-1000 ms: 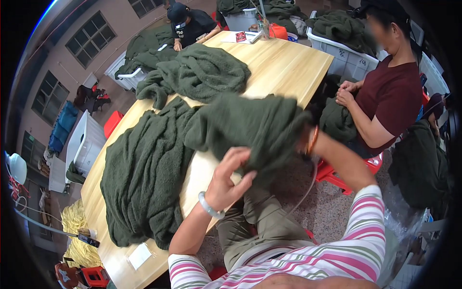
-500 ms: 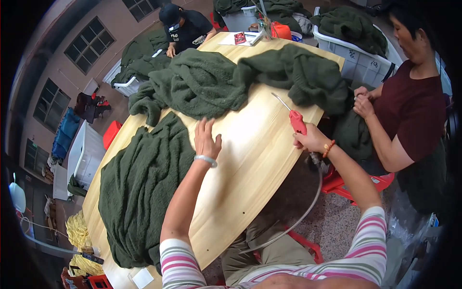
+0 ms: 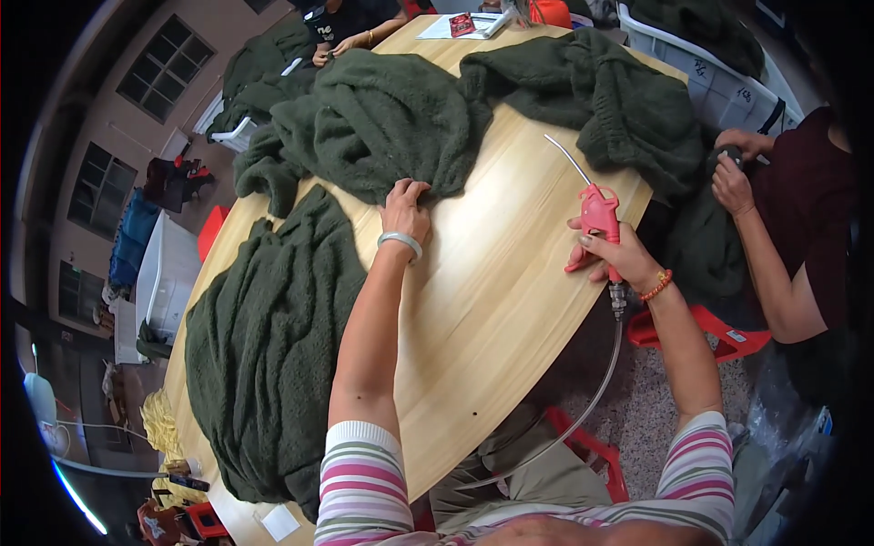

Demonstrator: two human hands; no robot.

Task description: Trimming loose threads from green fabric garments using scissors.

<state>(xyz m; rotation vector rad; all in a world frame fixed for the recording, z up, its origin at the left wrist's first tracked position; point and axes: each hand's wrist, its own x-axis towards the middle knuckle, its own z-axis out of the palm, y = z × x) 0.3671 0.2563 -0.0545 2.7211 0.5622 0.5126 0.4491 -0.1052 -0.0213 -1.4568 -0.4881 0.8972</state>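
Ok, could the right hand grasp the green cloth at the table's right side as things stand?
Probably not for a full grip: the right hand holds a pink air gun, though nothing seems to block its way to the green cloth.

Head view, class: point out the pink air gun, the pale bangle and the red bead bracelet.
Pink air gun (image 3: 599,215), head view: its body.
Pale bangle (image 3: 401,238), head view: its band.
Red bead bracelet (image 3: 656,287), head view: its beads.

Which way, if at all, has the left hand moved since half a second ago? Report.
Yes: judged against the near edge of the wooden table, the left hand has gone farther across, to the edge of a dark green fabric pile.
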